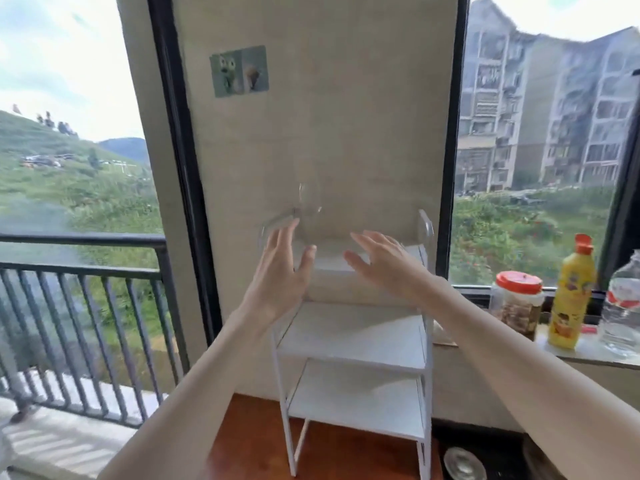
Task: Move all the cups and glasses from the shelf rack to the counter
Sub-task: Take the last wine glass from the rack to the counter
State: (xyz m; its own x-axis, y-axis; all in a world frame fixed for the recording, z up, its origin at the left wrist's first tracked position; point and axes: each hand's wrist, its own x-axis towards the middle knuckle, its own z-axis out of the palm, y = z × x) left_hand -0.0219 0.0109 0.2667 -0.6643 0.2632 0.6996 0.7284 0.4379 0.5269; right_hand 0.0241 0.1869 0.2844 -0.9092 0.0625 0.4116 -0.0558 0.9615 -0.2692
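Single head-worn wide-angle view, looking forward and slightly down, close to white shelf rack (353,337), facing wall.

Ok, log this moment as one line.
left hand open, near clear glass | right hand open | glass on top shelf of white rack | nothing gripped

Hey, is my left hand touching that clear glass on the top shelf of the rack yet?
Cannot tell. In the head view the left hand is open beside the glass, but the glass's clear edges are too faint to show contact or gap.
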